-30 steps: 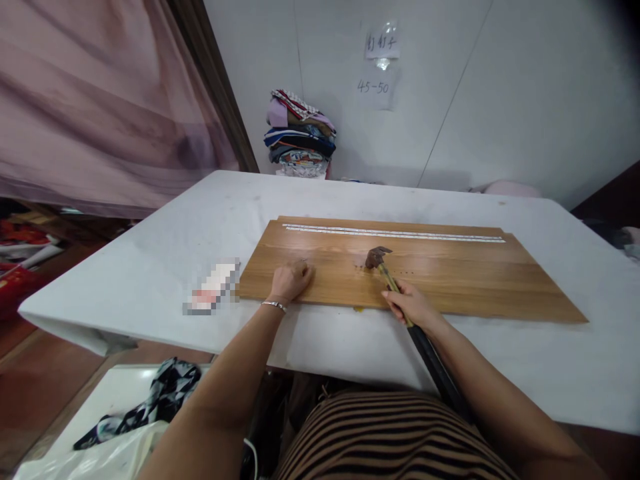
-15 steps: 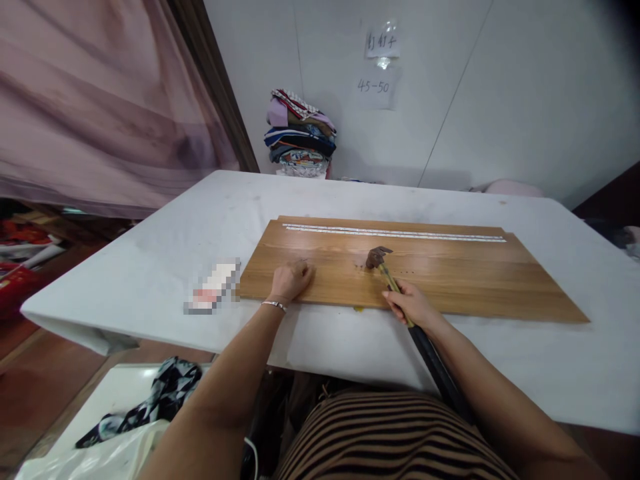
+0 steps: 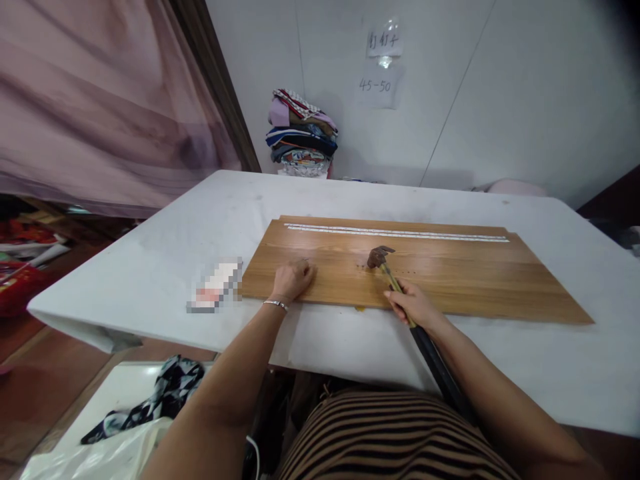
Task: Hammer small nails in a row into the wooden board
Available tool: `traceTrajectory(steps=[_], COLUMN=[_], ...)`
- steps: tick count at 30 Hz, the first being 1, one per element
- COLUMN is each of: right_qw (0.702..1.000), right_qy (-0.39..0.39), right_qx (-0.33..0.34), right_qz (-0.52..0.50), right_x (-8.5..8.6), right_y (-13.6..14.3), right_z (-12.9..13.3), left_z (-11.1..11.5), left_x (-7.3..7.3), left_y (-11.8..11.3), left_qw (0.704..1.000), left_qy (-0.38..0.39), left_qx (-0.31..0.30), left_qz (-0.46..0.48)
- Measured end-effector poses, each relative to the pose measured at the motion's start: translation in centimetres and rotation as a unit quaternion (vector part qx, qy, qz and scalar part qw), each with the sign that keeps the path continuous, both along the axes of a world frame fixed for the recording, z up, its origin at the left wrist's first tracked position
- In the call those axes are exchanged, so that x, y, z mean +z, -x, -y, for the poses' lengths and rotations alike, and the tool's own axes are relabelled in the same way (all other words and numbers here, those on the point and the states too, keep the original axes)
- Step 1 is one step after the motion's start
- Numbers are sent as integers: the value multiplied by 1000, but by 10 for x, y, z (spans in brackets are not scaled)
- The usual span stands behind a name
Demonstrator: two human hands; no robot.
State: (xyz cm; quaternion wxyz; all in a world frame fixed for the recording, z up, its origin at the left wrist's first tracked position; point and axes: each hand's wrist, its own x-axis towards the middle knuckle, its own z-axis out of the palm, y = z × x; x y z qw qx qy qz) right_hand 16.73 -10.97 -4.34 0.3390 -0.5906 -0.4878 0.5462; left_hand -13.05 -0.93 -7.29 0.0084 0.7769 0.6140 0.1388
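Note:
My right hand [image 3: 410, 301] is wrapped round the handle of a claw hammer [image 3: 381, 257]. The rusty hammer head is over the middle of a wooden board [image 3: 480, 283], and the long black end of the handle runs back towards my body. My left hand [image 3: 294, 279] rests on the left part of the board with its fingers curled in; whatever they hold, if anything, is hidden or too small to name. Small dark nails or marks [image 3: 361, 266] show on the board left of the hammer head, with a short row of dark dots right of it.
Two white measuring strips [image 3: 400, 233] lie along the board's far side. A blurred-out flat item [image 3: 215, 287] lies left of the board on the white table [image 3: 165, 253]. Folded clothes [image 3: 303, 137] are stacked by the wall. A low white surface with patterned cloth [image 3: 175, 387] stands at lower left.
The whole view has shifted very slightly. Both hands and the hammer keep their places relative to the board.

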Motion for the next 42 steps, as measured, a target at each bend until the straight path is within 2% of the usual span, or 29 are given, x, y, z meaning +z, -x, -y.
traceTrajectory(steps=[15,31,42], right_qw=[1000,1000,1000], right_qy=[3,0,-3], right_qx=[13,15,10], right_qz=[13,8,12], right_x=[-9,-10,-6], right_y=[-6,-7,-5], right_z=[0,0,0], left_z=[1,-1,0], left_x=[-4,-12,-7], left_y=[0,0,0], left_qw=[1000,998,999], left_qy=[-3,-53,-27], left_qx=[-8,-23,-14], left_qz=[8,10,13])
